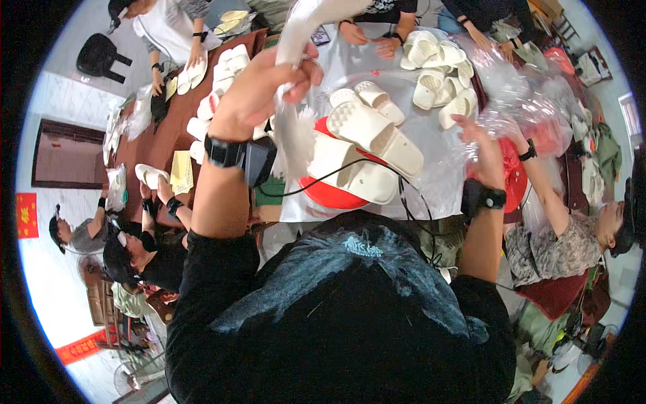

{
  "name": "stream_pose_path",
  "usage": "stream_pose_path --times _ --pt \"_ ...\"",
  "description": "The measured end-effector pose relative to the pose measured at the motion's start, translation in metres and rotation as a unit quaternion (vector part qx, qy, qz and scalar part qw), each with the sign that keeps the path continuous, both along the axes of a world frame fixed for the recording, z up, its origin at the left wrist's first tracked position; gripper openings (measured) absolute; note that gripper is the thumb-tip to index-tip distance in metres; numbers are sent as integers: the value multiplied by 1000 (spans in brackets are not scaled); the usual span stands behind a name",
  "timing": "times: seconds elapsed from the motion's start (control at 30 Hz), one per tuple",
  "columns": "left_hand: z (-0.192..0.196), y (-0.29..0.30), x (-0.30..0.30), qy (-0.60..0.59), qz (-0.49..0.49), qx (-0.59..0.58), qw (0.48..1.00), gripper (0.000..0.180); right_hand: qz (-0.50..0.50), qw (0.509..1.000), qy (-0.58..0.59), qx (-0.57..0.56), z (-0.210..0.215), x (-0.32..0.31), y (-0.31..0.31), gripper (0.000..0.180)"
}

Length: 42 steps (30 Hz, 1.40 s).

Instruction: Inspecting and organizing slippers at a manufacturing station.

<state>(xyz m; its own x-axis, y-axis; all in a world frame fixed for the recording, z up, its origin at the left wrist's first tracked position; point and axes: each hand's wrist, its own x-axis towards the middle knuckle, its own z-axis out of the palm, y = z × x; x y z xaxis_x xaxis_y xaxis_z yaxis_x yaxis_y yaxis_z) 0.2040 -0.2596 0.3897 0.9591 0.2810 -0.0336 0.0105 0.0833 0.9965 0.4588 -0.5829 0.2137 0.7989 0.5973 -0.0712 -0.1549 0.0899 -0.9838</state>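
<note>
Above the worktop [431, 155], my left hand [266, 87] is raised and clenched around a white slipper [303, 27], which sticks up past my fingers. My right hand [481, 145] grips clear plastic wrap [518, 101] at the right. Cream slippers [370, 141] lie on a red basin [330, 195] between both hands.

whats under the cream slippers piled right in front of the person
A red plastic basin sits under the cream slippers; only its front rim shows. Its inside and far rim are covered by the slippers and the white bag in the left hand. A black cable crosses on top.
</note>
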Motion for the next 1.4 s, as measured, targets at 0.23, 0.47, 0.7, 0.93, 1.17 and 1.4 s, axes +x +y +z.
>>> stream_pose_path --times 0.23,0.47,0.7,0.93,1.17,1.4 --pt "10 -29 -102 4 67 -91 994 34 258 939 113 -196 -56 -43 49 28" --pt "7 -39 -143 -47 77 -113 989 37 288 949 105 -77 -23 -106 76 32" --pt "-17 -47 -122 5 98 -61 993 39 308 926 213 -43 -30 -141 119 24" --pt "-56 -52 -99 74 60 -81 992 40 168 962 -173 -127 7 -141 101 43" --pt "-72 -67 -80 16 19 -85 996 45 2 993 -76 -85 52 -146 64 37" --pt "-132 -96 -49 84 48 223 970 66 187 937 241 170 -39 -186 118 28"
